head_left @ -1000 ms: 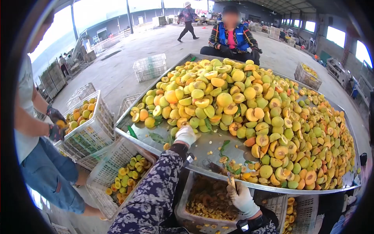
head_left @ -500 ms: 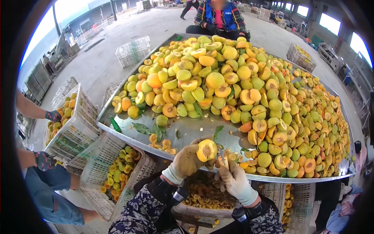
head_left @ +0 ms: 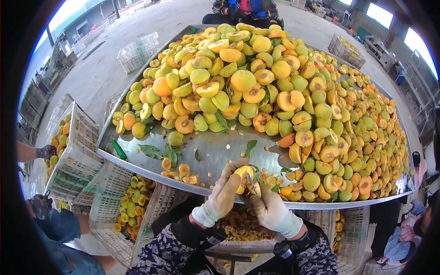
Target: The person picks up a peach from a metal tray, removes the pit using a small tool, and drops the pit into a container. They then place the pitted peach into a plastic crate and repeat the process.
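Observation:
Near the front edge of a metal table (head_left: 215,156), my gloved left hand (head_left: 221,190) is closed around a yellow halved fruit (head_left: 245,176). My gloved right hand (head_left: 270,208) is closed on a small knife (head_left: 251,183), whose blade is at the cut face of the fruit. A big pile of yellow-green fruit (head_left: 243,81), many in halves, lies on the table beyond my hands. Small fruit pieces (head_left: 184,170) and green leaves (head_left: 151,151) lie to the left of my hands. Below them is a crate of darker fruit scraps (head_left: 245,224).
White crates holding fruit (head_left: 75,156) stand at the left, beside a co-worker's gloved hand (head_left: 46,151). Another person (head_left: 247,13) sits beyond the table. A further person (head_left: 403,243) is at the lower right. One more crate (head_left: 346,50) stands at the back right.
The view has tilted down and shifted slightly. The fruit in my left hand has turned, and the knife blade has moved from beside it onto its cut face.

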Demonstrator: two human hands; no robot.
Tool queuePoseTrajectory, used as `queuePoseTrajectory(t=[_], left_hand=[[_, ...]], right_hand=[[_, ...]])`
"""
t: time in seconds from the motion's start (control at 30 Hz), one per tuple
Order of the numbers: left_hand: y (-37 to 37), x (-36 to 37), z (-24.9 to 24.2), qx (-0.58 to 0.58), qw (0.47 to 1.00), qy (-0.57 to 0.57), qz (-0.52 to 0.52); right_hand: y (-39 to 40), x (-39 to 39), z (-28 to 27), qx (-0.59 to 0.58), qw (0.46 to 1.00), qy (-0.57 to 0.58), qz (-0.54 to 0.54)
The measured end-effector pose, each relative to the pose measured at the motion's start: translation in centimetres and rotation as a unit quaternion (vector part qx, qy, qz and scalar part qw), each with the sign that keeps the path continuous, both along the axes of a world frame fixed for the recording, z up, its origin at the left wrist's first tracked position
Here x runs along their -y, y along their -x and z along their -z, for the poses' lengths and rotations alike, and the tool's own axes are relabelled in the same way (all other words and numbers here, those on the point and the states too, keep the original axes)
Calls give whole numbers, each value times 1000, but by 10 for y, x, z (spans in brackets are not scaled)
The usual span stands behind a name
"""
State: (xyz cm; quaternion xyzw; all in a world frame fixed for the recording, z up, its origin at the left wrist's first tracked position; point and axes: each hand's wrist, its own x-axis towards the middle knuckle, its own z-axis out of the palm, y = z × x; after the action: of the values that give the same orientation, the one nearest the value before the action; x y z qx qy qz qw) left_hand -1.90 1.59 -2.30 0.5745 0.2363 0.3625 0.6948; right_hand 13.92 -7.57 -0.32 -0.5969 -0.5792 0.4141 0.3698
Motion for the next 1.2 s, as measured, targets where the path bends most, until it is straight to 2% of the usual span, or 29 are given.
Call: queuePoseTrajectory(t=[0.07, 0.13, 0.2, 0.23, 0.27, 0.3, 0.33, 0.4, 0.43, 0.53, 0.57, 0.6, 0.63, 0.67, 0.73, 0.77, 0.8, 0.83, 0.87, 0.9, 0.93, 1.0, 1.03, 1.07, 1.13, 1.17, 1.2], left_hand=[[0, 4, 1, -78, 987, -128, -58], [3, 7, -10, -89, 985, -139, -56], [4, 2, -8, -100, 982, -150, -55], [6, -3, 6, -99, 938, -321, -88], [8, -9, 21, -94, 862, -484, -117], [14, -5, 41, -140, 835, -508, -162], [18, -8, 39, -142, 835, -507, -160], [21, -21, 33, -173, 822, -539, -60], [19, -26, 27, -174, 822, -540, -59], [11, -39, 4, -144, 922, -332, 137], [6, -34, 5, -142, 920, -338, 139], [-1, -22, 11, -208, 908, -363, 12], [-7, -10, 17, -269, 877, -380, -116], [-11, 0, 12, -268, 877, -381, -114], [-12, 17, 0, -83, 898, -400, -164], [-9, 11, -1, -137, 834, -509, -166], [-5, 9, -6, -139, 835, -507, -165], [0, 8, -15, -148, 947, -278, -68], [4, 6, -25, -145, 988, -29, 33], [7, 0, -33, -164, 984, -14, 73], [9, -5, -34, -165, 984, -13, 73], [13, -12, -33, -131, 979, 58, 143], [12, -13, -38, -132, 974, 110, 146], [12, -11, -36, -132, 974, 111, 145], [6, -2, -23, -112, 980, -159, 38], [4, 3, -15, -76, 969, -232, -24], [5, 1, -12, -76, 969, -234, -26]], right_hand=[[5, -2, -6, -1, 1000, -17, 1], [9, -3, -17, -2, 999, -34, 1], [11, -1, -25, 102, 995, -2, -18], [11, 0, -22, 98, 995, 2, -17], [9, 0, -17, 101, 994, 5, -30], [7, 0, -13, 104, 993, 9, -45], [8, 1, -12, 101, 994, 10, -45], [9, 3, -11, 71, 996, -1, -52], [9, 4, -6, 87, 994, -18, -64], [3, 1, -3, 30, 997, -27, -65], [-1, 0, -9, 31, 997, -33, -61], [-3, 1, -18, -104, 991, 80, -36], [-5, 2, -25, -237, 953, 191, -11], [-3, 3, -27, -237, 953, 189, -9], [3, 6, -27, -239, 958, 159, 1], [2, 7, -21, -198, 966, 167, -6], [1, 7, -9, -200, 965, 170, -6], [0, 7, 4, -134, 985, 109, -21], [2, 4, 3, -65, 996, 47, -35], [1, 7, -6, -116, 989, 85, -42], [0, 7, -17, -117, 989, 86, -41], [-3, 7, -30, -288, 919, 265, -48], [-1, 7, -32, -292, 913, 282, -39], [-3, 8, -30, -292, 913, 283, -40], [-9, 8, -25, -442, 828, 341, -61], [-6, 9, -24, -484, 808, 332, -54], [-6, 7, -27, -483, 809, 331, -56]])
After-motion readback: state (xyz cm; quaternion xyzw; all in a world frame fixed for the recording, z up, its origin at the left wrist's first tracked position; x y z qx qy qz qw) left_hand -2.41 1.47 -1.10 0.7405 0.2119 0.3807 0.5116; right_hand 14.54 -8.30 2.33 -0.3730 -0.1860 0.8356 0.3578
